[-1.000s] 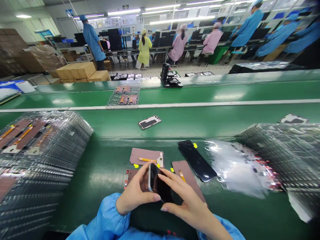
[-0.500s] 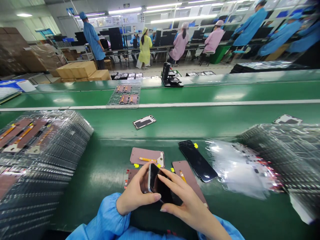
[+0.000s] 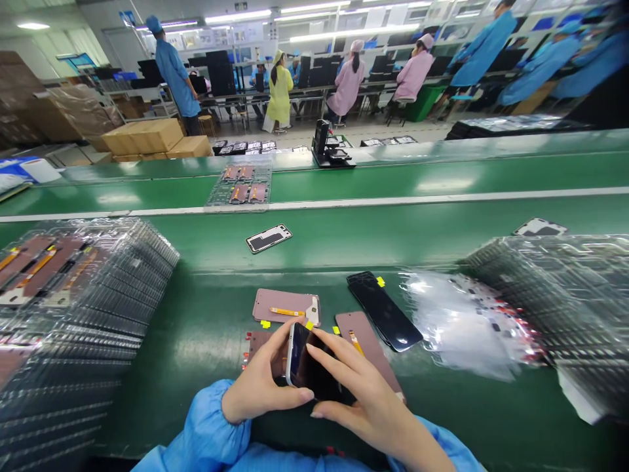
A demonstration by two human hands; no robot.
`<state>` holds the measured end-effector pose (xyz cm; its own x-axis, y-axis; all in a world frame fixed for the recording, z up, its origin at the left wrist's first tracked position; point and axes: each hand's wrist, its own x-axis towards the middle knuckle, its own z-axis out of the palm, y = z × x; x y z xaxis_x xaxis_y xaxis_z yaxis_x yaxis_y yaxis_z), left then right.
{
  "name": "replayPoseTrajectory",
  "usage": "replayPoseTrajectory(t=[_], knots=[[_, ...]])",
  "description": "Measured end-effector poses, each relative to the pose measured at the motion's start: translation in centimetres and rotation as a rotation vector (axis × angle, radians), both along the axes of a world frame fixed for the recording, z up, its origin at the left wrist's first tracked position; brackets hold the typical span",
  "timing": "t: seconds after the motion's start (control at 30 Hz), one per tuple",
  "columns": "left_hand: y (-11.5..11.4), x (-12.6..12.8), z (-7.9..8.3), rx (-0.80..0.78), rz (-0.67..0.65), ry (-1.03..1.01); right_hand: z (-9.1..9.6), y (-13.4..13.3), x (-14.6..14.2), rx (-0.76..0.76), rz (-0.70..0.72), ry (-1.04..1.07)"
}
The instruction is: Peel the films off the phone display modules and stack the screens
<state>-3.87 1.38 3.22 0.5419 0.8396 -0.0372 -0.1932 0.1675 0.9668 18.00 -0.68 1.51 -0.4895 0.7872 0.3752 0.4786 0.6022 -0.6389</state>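
Note:
Between my two hands is a phone [image 3: 314, 368] with a dark glossy front and a silvery edge, held tilted above the bench. My left hand [image 3: 260, 383] grips its left side, thumb along the near edge. My right hand [image 3: 356, 380] holds the other side, fingertips on the dark face and thumb at the near edge. Just beyond lies a brownish-pink screen panel [image 3: 260, 305] with an orange flex cable. A second such panel [image 3: 376, 351] is partly behind my right hand. Another brownish panel [image 3: 255, 342] with red tabs is partly hidden by my left hand.
Black screens [image 3: 386, 311] lie to the right, beside a heap of clear plastic films [image 3: 466, 328]. Stacked clear trays stand left [image 3: 147, 275] and right [image 3: 580, 282]. A phone back frame [image 3: 268, 238] rests on the green conveyor belt [image 3: 368, 229]. Several people work beyond.
The back frames on the belt have shifted left. The view has turned slightly. My hands keep their hold on the phone, with little change in its tilt.

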Motion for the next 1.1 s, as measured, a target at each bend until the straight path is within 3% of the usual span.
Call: replayPoseTrajectory(t=[0.23, 0.53, 0.73, 0.8, 0.9, 1.0, 1.1], knots=[[-0.1, -0.4, 0.0, 0.011, -0.034, 0.01, 0.7, -0.3, 0.2, 0.065, 0.033, -0.059], [0.1, -0.4, 0.7, -0.032, -0.072, -0.135, 3.3, 0.1, -0.3, 0.218, 0.033, -0.226], [0.4, -0.7, 0.0, -0.071, -0.008, -0.149, 2.8, 0.0, -1.6, 0.279, -0.13, -0.116], [0.8, -0.7, 0.3, -0.201, 0.084, -0.149, 2.2, 0.2, -1.5, 0.168, -0.141, 0.0], [1.9, -0.9, 1.3, -0.372, 0.235, -0.132, 1.6, 0.8, -0.5, -0.235, -0.148, 0.277], [3.0, -1.6, 2.3, -0.35, 0.347, -0.143, 1.3, 1.2, 0.3, -0.725, -0.079, 0.489], [3.7, -2.1, 2.8, -0.315, 0.37, -0.138, 1.0, 1.2, 0.2, -0.975, 0.103, 0.578]])
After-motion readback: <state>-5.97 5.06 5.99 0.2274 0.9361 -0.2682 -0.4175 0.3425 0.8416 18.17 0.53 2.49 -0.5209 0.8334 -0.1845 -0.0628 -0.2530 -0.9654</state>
